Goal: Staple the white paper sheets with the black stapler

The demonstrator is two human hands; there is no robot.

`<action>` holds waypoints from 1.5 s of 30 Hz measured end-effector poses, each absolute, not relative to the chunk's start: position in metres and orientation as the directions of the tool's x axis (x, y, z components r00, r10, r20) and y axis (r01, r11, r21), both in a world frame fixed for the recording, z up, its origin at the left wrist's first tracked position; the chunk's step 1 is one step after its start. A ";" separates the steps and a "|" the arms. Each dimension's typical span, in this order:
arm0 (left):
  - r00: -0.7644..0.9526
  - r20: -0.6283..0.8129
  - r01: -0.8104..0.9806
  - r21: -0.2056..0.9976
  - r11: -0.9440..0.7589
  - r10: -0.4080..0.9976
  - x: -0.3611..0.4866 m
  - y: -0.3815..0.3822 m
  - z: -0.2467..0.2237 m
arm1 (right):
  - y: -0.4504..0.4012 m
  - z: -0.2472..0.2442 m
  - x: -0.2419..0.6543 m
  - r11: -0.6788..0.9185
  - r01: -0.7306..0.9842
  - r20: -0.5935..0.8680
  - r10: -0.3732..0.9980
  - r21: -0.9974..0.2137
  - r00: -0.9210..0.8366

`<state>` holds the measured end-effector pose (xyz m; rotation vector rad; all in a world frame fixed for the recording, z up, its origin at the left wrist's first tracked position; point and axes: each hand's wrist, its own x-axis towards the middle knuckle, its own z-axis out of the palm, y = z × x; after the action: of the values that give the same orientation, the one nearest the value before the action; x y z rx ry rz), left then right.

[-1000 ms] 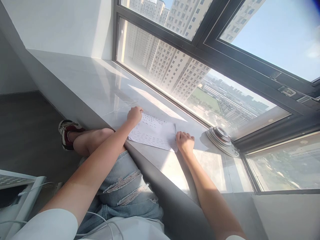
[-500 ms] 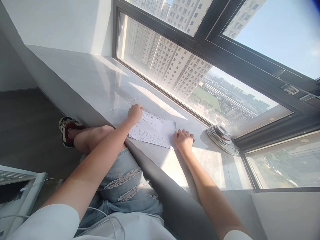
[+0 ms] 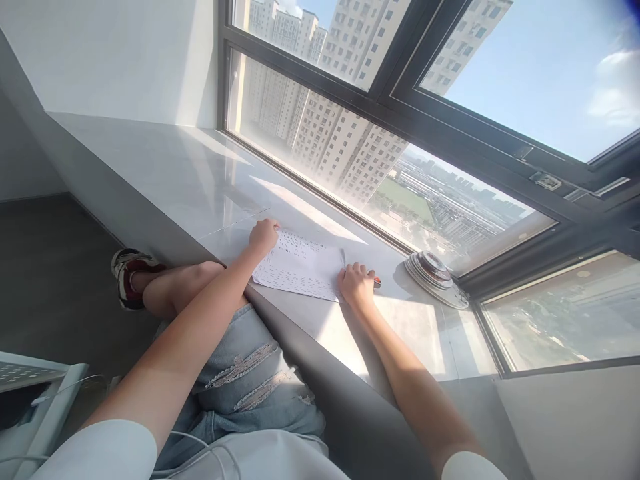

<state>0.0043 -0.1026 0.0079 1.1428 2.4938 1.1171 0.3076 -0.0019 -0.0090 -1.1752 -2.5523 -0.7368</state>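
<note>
Sheets of white paper (image 3: 305, 272) with lines of writing lie on the pale window sill (image 3: 325, 320). At the upper left edge of the paper is my left hand (image 3: 263, 237), its fingers closed in a pinch on that edge. My right hand (image 3: 357, 285) rests at the right edge of the paper with curled fingers. From its right side sticks out the end of a dark object with a red-orange part (image 3: 377, 283); the palm hides the rest, and I cannot make out its kind.
A stack of round, pale discs with a brownish top (image 3: 430, 268) stands on the sill to the right, by the window frame (image 3: 310, 90). My bent legs in ripped denim shorts (image 3: 250, 373) are beside the sill. A white metal rack (image 3: 60, 400) and a thin cable are at lower left.
The view has shifted slightly, so the window and sill sit differently. Both hands keep their places at the paper, and more of the dark object's end shows beside my right hand.
</note>
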 end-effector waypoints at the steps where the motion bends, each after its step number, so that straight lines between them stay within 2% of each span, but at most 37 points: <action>1: -0.689 0.133 0.575 0.698 0.427 0.712 0.004 -0.103 0.008 | -0.003 -0.009 0.307 0.552 0.762 0.408 0.644 0.338 -0.648; 7: -0.696 0.112 0.567 0.692 0.447 0.709 0.005 -0.103 0.010 | 0.000 -0.010 0.308 0.586 0.768 0.446 0.632 0.260 -0.633; 9: -0.699 0.116 0.568 0.690 0.448 0.706 0.004 -0.103 0.009 | 0.004 -0.007 0.311 0.595 0.789 0.463 0.662 0.154 -0.589; 13: -0.696 0.121 0.572 0.689 0.445 0.708 0.003 -0.102 0.007 | 0.009 -0.002 0.316 0.591 0.793 0.474 0.746 -0.148 -0.467; 15: -0.694 0.105 0.565 0.692 0.449 0.712 0.003 -0.101 0.007 | 0.010 -0.001 0.317 0.585 0.776 0.491 0.760 -0.234 -0.425; 24: -0.689 0.068 0.552 0.694 0.462 0.722 0.004 -0.103 0.007 | 0.017 -0.001 0.319 0.552 0.738 0.610 0.754 -0.389 -0.243; 28: -0.691 0.094 0.572 0.678 0.462 0.717 0.003 -0.102 0.007 | 0.031 0.004 0.333 0.500 0.785 0.651 0.740 -0.366 -0.167; 31: -0.690 0.115 0.581 0.676 0.453 0.714 0.002 -0.100 0.006 | 0.029 0.014 0.339 0.511 0.810 0.714 0.678 -0.287 -0.175; 35: -0.622 0.148 0.629 0.680 0.377 0.769 0.002 -0.094 0.004 | -0.002 0.027 0.328 0.697 0.711 0.761 0.510 -0.093 -0.401; 40: -0.418 0.132 0.727 0.642 0.243 0.899 0.007 -0.089 0.002 | -0.044 0.024 0.296 0.865 0.489 0.607 0.449 -0.112 -0.656; 45: -0.383 0.150 0.758 0.614 0.218 0.911 0.009 -0.089 0.003 | -0.049 0.015 0.284 0.912 0.405 0.486 0.383 -0.063 -0.786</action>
<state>0.0090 -0.0889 0.0027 1.5804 2.2489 0.9115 0.2843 -0.0493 0.0148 -0.5672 -2.5690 -0.0604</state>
